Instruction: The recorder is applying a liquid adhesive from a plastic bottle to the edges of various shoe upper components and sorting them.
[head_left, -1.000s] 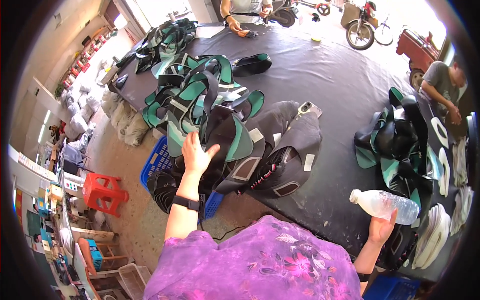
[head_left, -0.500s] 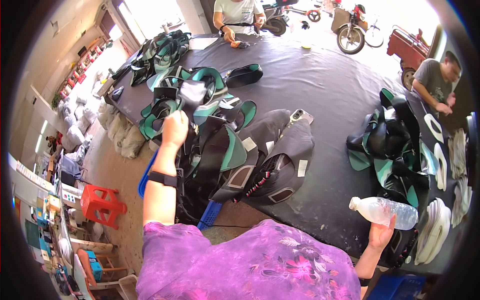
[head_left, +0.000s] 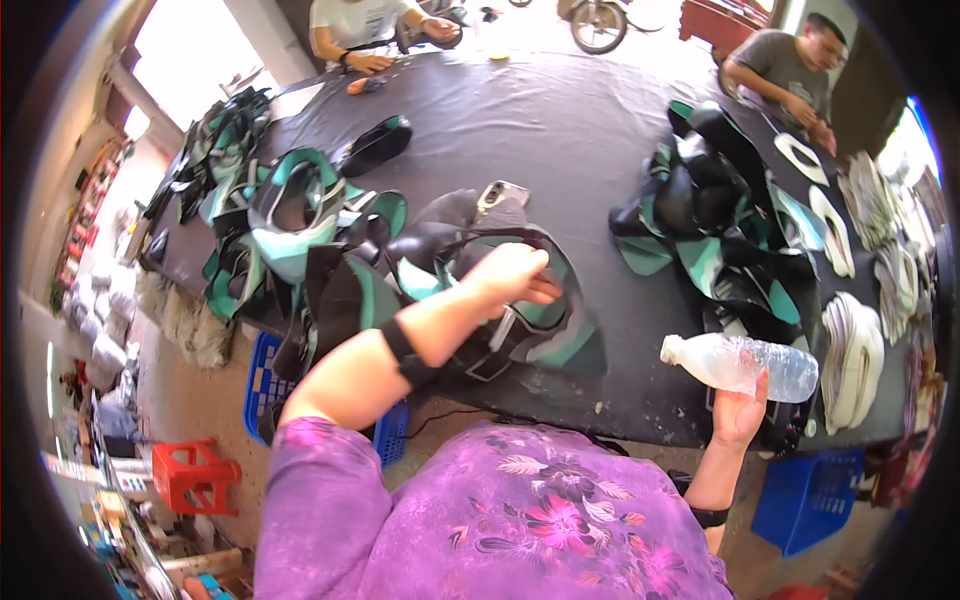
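Note:
My right hand (head_left: 738, 412) is wrapped round a clear plastic bottle (head_left: 745, 368), which lies tilted nearly flat above the table's near edge. My left hand (head_left: 515, 277) reaches across to the middle with its fingers closed on a black-and-green sewn piece (head_left: 560, 335), partly blurred by motion. Its loop spreads round and beneath the hand, over other dark pieces. To the left lies a loose heap of similar black-and-green pieces (head_left: 295, 240). A phone (head_left: 503, 194) lies just beyond my left hand.
Another black-and-green heap (head_left: 715, 200) lies at right, beside white strips (head_left: 850, 350). Two people work at the far table edge (head_left: 365, 60) and far right (head_left: 800, 80). Blue baskets (head_left: 810, 500) (head_left: 265, 375) and a red stool (head_left: 195, 475) stand below.
My left hand has moved right from the left heap to the middle, bringing a black-and-green sewn piece along. The view has shifted; my right hand still holds the bottle.

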